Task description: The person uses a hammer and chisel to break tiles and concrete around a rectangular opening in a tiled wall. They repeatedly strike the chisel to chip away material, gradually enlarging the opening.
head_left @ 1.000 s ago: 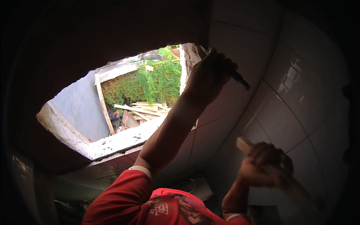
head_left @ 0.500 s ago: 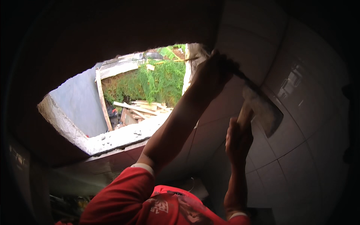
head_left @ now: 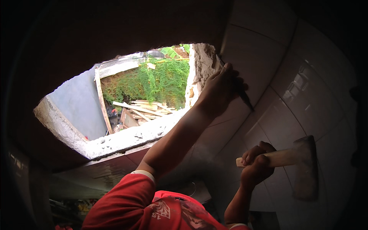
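Observation:
Raised toward the right edge of a broken wall opening, my left hand (head_left: 226, 84) grips a dark, narrow chisel-like tool (head_left: 247, 101). Its upper end lies against or close to the rough plaster edge (head_left: 201, 61); exact contact is unclear in shadow. Lower right, my right hand (head_left: 256, 165) is closed round the pale wooden handle (head_left: 283, 157) of a hatchet-like tool, whose broad, dark head (head_left: 306, 172) points right, in front of the tiles.
White tiles (head_left: 264, 53) line the right side. The opening's pale sill (head_left: 115, 143) has loose rubble on it. Beyond are a grey wall (head_left: 76, 103), loose planks (head_left: 142, 111), a leaning post (head_left: 103, 103) and green plants (head_left: 157, 80). Dim clutter (head_left: 69, 207) sits lower left.
My right hand swung the hatchet up toward the left hand's tool half a second ago, and now holds it lower and farther right. My left hand is slightly lower.

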Tool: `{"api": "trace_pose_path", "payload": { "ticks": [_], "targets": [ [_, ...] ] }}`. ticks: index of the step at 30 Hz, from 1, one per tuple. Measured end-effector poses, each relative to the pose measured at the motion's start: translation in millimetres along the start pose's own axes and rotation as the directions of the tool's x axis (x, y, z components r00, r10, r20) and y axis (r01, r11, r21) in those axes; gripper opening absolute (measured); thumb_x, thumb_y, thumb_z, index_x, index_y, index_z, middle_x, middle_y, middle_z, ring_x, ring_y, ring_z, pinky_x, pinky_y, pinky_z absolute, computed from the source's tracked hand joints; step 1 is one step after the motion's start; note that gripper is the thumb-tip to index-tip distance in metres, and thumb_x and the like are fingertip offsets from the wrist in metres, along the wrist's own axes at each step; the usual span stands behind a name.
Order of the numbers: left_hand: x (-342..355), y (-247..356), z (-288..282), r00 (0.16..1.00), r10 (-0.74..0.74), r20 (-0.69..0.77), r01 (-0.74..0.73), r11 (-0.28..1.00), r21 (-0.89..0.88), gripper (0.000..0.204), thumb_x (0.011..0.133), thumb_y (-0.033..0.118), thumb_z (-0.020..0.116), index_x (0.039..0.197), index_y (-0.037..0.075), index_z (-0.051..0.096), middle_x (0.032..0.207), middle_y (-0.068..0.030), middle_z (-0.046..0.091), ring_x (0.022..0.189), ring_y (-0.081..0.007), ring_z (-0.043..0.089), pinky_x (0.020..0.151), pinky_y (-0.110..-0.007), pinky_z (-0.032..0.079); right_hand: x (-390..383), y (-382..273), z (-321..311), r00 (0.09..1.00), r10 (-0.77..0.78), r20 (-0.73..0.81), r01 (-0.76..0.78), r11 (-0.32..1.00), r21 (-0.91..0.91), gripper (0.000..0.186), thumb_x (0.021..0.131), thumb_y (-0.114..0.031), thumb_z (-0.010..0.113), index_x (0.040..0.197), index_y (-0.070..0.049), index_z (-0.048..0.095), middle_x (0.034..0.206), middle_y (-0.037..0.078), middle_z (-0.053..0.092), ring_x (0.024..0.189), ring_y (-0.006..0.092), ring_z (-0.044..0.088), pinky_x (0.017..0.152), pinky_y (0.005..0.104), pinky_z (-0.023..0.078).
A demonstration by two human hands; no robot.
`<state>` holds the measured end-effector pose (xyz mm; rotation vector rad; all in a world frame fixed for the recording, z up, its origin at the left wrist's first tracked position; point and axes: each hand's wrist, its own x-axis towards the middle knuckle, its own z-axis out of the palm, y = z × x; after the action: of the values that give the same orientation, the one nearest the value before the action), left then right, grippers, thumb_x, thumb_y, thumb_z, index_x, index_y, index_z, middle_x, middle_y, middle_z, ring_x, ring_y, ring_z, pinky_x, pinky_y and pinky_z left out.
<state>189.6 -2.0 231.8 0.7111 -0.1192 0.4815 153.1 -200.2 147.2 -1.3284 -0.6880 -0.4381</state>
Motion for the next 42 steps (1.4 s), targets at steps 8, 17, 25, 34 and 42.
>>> {"api": "trace_pose_path", "payload": {
  "ticks": [8, 17, 25, 34, 42],
  "targets": [
    [18.8, 0.7, -11.2, 0.976, 0.018, 0.217, -0.002, 0.998, -0.070, 0.027, 0.108, 0.033, 0.052, 0.099, 0.007, 0.058, 0.088, -0.0073, 0.060, 0.084, -0.0234, 0.064, 0.079, -0.038, 0.054, 3.4, -4.4, -14.7, 0.960, -0.281, 0.001, 0.281, 0.960, -0.009, 0.071, 0.100, -0.063, 0.049, 0.122, 0.005, 0.051, 0.059, 0.002, 0.050, 0.047, 0.0104, 0.045, 0.043, 0.0250, 0.040],
    [28.3, -8.0, -19.0, 0.885, 0.245, 0.396, -0.356, 0.904, 0.237, 0.029, 0.109, 0.032, 0.049, 0.097, 0.007, 0.057, 0.089, -0.0065, 0.060, 0.088, -0.0248, 0.063, 0.081, -0.038, 0.053, 4.7, 18.9, 25.6, 0.978, -0.015, 0.206, 0.088, 0.931, -0.353, 0.023, 0.099, -0.024, 0.052, 0.107, -0.003, 0.057, 0.066, 0.001, 0.050, 0.051, 0.0091, 0.048, 0.046, 0.0257, 0.041],
    [34.6, -4.6, -18.8, 0.963, 0.096, 0.251, -0.102, 0.995, 0.011, 0.029, 0.109, 0.031, 0.048, 0.094, 0.008, 0.056, 0.086, -0.0061, 0.059, 0.089, -0.0239, 0.061, 0.078, -0.035, 0.051, 10.6, 11.8, 21.0, 0.945, -0.325, -0.036, 0.326, 0.933, 0.151, 0.050, 0.105, -0.052, 0.043, 0.107, -0.003, 0.055, 0.062, 0.002, 0.046, 0.049, 0.0114, 0.044, 0.044, 0.0287, 0.040],
    [28.4, -4.6, -6.7, 0.987, 0.050, 0.153, -0.035, 0.995, -0.096, 0.025, 0.109, 0.027, 0.047, 0.094, 0.008, 0.055, 0.084, -0.0052, 0.055, 0.087, -0.0246, 0.058, 0.084, -0.036, 0.049, 11.3, 25.6, 17.0, 0.812, -0.583, -0.004, 0.576, 0.803, -0.152, 0.034, 0.099, -0.039, 0.062, 0.100, -0.005, 0.059, 0.060, 0.002, 0.050, 0.045, 0.0124, 0.045, 0.043, 0.0264, 0.040],
    [32.1, -4.3, -9.9, 0.972, 0.064, 0.227, -0.018, 0.980, -0.198, 0.031, 0.110, 0.030, 0.045, 0.090, 0.007, 0.052, 0.083, -0.0069, 0.051, 0.084, -0.0241, 0.054, 0.078, -0.037, 0.049, -15.0, 21.9, 6.8, 0.981, 0.143, -0.134, -0.109, 0.967, 0.229, 0.037, 0.097, -0.037, 0.065, 0.109, -0.003, 0.058, 0.061, 0.003, 0.047, 0.046, 0.0102, 0.044, 0.043, 0.0272, 0.037]
  ]
}}
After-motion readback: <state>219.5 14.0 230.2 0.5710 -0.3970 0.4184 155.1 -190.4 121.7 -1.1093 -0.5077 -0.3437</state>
